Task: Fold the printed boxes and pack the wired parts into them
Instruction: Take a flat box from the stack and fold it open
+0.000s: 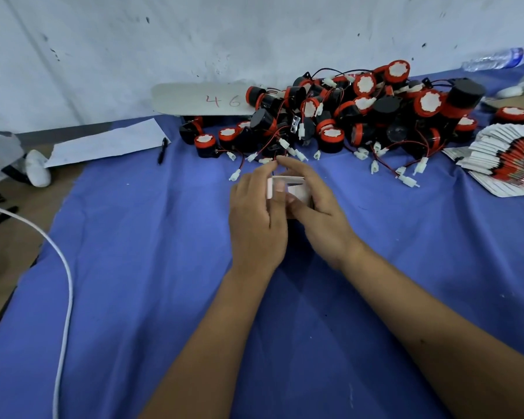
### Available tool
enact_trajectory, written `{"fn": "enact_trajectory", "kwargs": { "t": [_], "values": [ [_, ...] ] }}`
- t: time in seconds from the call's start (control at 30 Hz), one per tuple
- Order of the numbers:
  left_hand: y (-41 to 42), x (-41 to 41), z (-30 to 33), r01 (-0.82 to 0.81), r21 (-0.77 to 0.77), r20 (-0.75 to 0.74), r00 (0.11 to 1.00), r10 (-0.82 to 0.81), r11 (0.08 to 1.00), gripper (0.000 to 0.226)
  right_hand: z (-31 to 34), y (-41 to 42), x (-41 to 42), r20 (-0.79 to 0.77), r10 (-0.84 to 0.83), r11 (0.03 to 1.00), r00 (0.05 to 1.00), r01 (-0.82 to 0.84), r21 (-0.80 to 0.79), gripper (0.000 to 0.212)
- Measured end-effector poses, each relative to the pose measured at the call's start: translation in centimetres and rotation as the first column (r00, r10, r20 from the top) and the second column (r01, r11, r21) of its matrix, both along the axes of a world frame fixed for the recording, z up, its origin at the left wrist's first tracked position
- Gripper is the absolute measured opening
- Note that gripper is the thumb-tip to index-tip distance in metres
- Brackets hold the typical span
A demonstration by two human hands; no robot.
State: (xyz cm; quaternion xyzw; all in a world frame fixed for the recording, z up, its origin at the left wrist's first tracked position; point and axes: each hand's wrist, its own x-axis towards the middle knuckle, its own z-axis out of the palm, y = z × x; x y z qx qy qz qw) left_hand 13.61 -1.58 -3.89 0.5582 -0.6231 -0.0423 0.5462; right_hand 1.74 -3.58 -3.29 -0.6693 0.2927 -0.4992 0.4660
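A blue cloth [152, 267] covers the work surface, with bare brown board [18, 225] showing along its left edge. On the cloth at the back lies a heap of black and red wired parts [345, 116], their white connectors [418, 167] trailing forward. A fanned stack of flat printed boxes [508, 161] lies at the right. A white paper sheet [109, 143] and a black pen [163, 151] lie at the left, and a white cable [64, 267] crosses the left edge.

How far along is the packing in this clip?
No finished boxes are in view. Both hands, left and right, hold one small white box, seemingly mid-fold. Left: a large pile of red-and-black wired parts and a fanned stack of flat boxes.
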Motion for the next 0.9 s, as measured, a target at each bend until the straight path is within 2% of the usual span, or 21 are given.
{"fn": "enact_trajectory", "kwargs": {
  "t": [0.07, 0.1, 0.2, 0.33, 0.5, 0.6, 0.67, 0.73, 0.8, 0.9],
  "values": [
    [0.2, -0.4, -0.2, 0.107, 0.035, 0.080, 0.991, -0.110, 0.994, 0.061, 0.2, -0.3, -0.4, 0.095, -0.043, 0.997, 0.995, 0.037, 0.062, 0.052],
    [0.3, -0.8, -0.3, 0.172, 0.061, 0.060, 0.983, -0.175, 0.983, 0.064, 0.3, -0.4, -0.6, 0.120, -0.072, 0.995, 0.990, 0.062, 0.081, 0.051],
    [0.4, -1.7, -0.4, 0.271, 0.064, -0.163, 0.952, -0.258, 0.960, 0.054, 0.5, -0.4, -0.7, 0.127, -0.144, 0.988, 0.981, 0.134, 0.079, 0.042],
    [0.3, -1.3, 0.1, 0.250, -0.012, -0.210, 0.946, -0.247, 0.968, 0.049, 0.4, 0.2, 0.2, 0.156, -0.114, 0.992, 0.981, 0.103, 0.077, 0.037],
    [-0.1, -0.5, -0.3, 0.184, -0.008, -0.355, 0.918, -0.175, 0.983, 0.057, 0.5, 0.2, 0.2, 0.038, -0.062, 0.995, 0.997, 0.059, 0.080, 0.048],
    [-0.2, 0.0, -0.2, 0.153, -0.007, -0.340, 0.929, -0.147, 0.988, 0.054, 0.3, 0.3, 0.3, -0.002, -0.013, 0.995, 1.000, 0.013, 0.098, 0.050],
    [-0.1, 0.0, 0.1, 0.149, -0.012, -0.300, 0.943, -0.146, 0.989, 0.052, 0.4, 0.3, 0.2, 0.030, -0.030, 0.991, 0.999, 0.025, 0.130, 0.054],
    [0.0, 0.0, 0.4, 0.147, -0.021, -0.279, 0.949, -0.147, 0.989, 0.053, 0.4, 0.2, 0.1, 0.068, -0.056, 0.991, 0.996, 0.047, 0.125, 0.042],
    [0.1, 0.0, 0.6, 0.142, -0.044, -0.323, 0.935, -0.149, 0.989, 0.053, 0.3, 0.1, -0.1, 0.085, -0.095, 0.988, 0.992, 0.084, 0.126, 0.032],
    [0.1, 0.3, 0.4, 0.085, -0.086, -0.398, 0.911, -0.112, 0.993, 0.046, -0.1, -0.2, -0.2, 0.117, -0.194, 0.976, 0.974, 0.180, 0.124, 0.031]
  ]
}}
